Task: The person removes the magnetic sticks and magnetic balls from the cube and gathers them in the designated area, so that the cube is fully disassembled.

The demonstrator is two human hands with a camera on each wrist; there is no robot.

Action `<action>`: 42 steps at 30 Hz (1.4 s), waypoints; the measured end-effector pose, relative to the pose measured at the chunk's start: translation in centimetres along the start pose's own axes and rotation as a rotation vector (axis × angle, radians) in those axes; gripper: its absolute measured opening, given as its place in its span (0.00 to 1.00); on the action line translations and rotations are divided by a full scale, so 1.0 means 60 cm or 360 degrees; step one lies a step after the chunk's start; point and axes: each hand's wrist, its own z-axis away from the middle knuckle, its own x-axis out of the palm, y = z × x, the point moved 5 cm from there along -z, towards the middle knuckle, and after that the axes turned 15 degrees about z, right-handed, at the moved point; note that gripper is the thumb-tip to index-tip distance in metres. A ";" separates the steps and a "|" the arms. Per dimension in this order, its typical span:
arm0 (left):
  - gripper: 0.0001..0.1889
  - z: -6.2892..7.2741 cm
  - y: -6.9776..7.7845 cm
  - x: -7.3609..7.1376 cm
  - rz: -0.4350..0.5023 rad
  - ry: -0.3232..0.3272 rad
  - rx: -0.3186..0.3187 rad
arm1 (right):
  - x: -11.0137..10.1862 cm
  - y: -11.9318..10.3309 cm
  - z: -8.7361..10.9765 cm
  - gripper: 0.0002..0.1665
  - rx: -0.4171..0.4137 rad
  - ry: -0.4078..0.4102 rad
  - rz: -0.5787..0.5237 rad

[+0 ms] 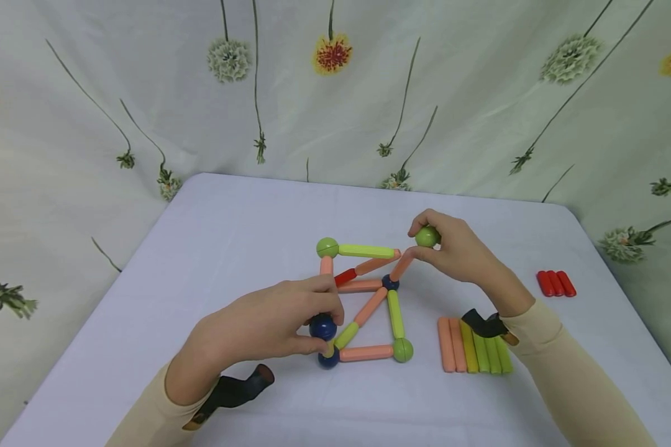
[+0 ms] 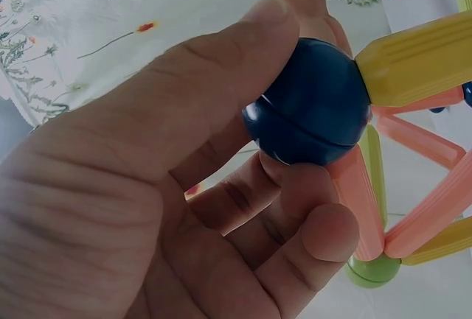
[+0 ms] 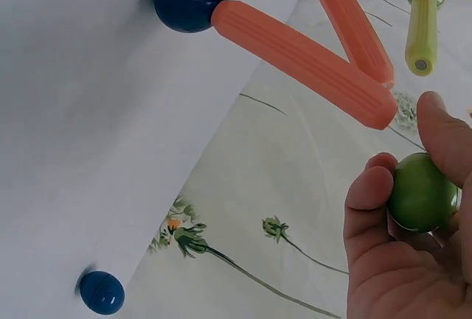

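Note:
My left hand (image 1: 274, 316) grips a dark blue ball (image 2: 313, 102) at the near left corner of a frame built of rods and balls. A yellow rod (image 2: 420, 61) joins that ball. Between thumb and fingers, my right hand (image 1: 453, 248) holds a green ball (image 3: 422, 192) above the frame's far right corner. Close to it, a salmon rod (image 3: 306, 65) and a yellow-green rod (image 3: 422, 35) have free ends, apart from the ball in the right wrist view. The salmon rod rises from another blue ball (image 1: 390, 282). A second green ball (image 1: 327, 247) tops the far left corner.
Salmon, yellow and green rods (image 1: 453, 346) lie in a row at the right, partly under the right wrist's black strap (image 1: 483, 324). Several short red rods (image 1: 556, 284) lie farther right. A loose blue ball (image 3: 102, 292) sits near the table edge in the right wrist view.

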 end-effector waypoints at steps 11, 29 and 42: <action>0.12 0.002 -0.008 0.001 0.0016 0.0010 -0.0014 | -0.014 0.045 0.029 0.20 0.0173 0.0056 -0.0241; 0.12 0.007 -0.015 -0.002 0.0018 0.0013 -0.0031 | -0.006 0.172 0.035 0.20 0.0770 0.0030 -0.0169; 0.12 0.003 -0.005 -0.005 0.0005 0.0000 0.0023 | 0.031 0.273 0.014 0.26 0.1066 -0.0293 -0.0030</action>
